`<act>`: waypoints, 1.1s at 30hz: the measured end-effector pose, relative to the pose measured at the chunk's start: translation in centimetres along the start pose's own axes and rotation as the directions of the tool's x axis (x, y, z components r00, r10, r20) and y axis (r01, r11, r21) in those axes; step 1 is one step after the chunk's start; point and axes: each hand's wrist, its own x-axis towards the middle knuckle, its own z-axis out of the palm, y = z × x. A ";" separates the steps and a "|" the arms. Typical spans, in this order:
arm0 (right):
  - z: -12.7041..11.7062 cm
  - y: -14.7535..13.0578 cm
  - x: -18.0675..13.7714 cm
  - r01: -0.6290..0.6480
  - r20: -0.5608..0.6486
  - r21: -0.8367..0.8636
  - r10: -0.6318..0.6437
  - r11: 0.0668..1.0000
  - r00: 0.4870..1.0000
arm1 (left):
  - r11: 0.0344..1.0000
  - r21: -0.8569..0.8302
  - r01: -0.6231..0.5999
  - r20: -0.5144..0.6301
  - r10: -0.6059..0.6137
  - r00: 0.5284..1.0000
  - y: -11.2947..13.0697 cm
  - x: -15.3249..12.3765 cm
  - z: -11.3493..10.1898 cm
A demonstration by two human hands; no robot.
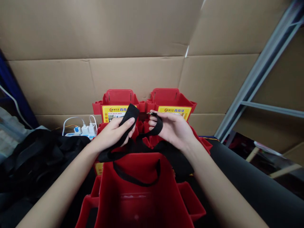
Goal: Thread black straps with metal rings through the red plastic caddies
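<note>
My left hand (113,133) is closed on the free end of a black webbing strap (128,118), thumb pressed on top of it. My right hand (173,128) pinches the same strap where it loops round a small metal buckle (150,113). Both hands hover above a red plastic bin (140,196) right in front of me. The strap runs down from my hands and hangs in a loop (136,177) over the bin's far wall.
Two more red bins with yellow labels (118,104) (171,103) stand behind, against a cardboard wall (133,47). A white power strip with chargers (82,130) lies at the left, beside a heap of black straps (35,158). A grey metal shelf frame (256,79) rises at the right.
</note>
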 end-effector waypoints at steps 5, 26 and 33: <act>0.1 0.7 -0.1 0.041 0.096 -0.168 -0.025 0.985 0.995 | 0.998 -0.070 0.011 -0.055 -0.014 0.998 0.0 -0.1 -0.5; -0.8 2.8 1.1 0.429 0.345 -0.551 -0.273 0.715 0.898 | 0.968 -0.233 0.096 0.236 -0.040 0.971 -1.6 0.4 -0.6; -0.7 2.6 0.8 0.472 0.294 -0.793 -0.437 0.385 0.850 | 0.946 -0.247 0.211 0.362 -0.112 0.926 -2.1 0.7 -0.7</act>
